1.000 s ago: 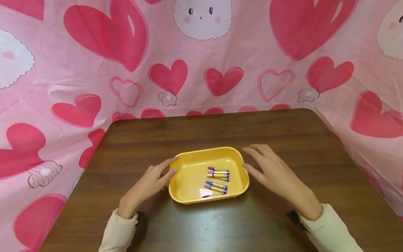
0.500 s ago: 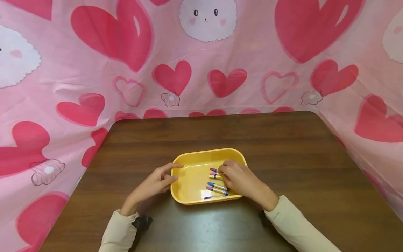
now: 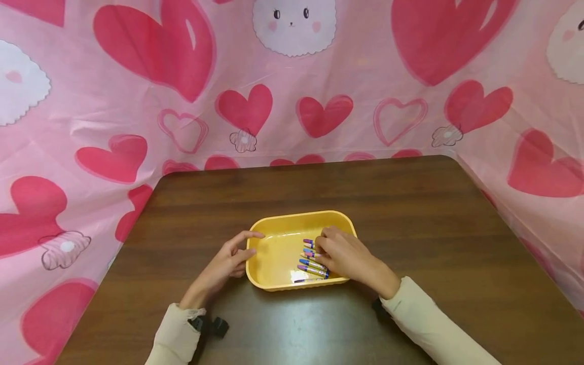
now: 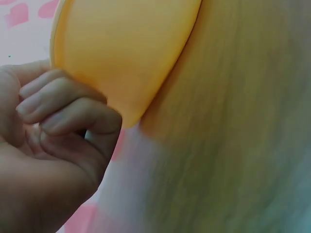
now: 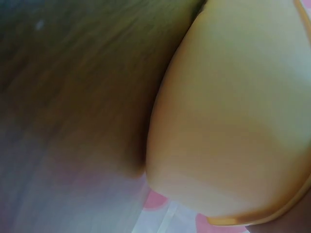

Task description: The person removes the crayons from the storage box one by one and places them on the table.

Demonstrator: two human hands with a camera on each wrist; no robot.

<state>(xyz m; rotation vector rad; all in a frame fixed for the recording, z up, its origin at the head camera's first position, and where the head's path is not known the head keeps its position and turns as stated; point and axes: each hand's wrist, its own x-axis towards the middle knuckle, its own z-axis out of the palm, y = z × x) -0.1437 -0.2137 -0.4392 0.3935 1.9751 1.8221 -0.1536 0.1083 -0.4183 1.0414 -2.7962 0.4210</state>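
Observation:
A shallow yellow tray (image 3: 276, 256) sits on the dark wooden table with several crayons (image 3: 312, 271) in its right half. My left hand (image 3: 225, 259) holds the tray's left end, index finger and thumb over the rim; the left wrist view shows its other fingers (image 4: 80, 116) curled against the outer wall. My right hand (image 3: 345, 255) reaches over the right rim, fingers bent down onto the crayons. A pink-tipped crayon (image 3: 312, 255) juts out from its fingertips, lying across others. The right wrist view mostly shows the tray's outer wall (image 5: 228, 121), the fingers hidden.
The wooden table (image 3: 292, 324) extends around the tray on all sides. Pink cloth (image 3: 278, 71) with hearts hangs behind and beside it. A small black device (image 3: 214, 327) is strapped at the left wrist.
My right hand has come from outside the right rim into the tray and onto the crayons. Some crayons under its fingers have shifted. The left hand keeps its place on the rim.

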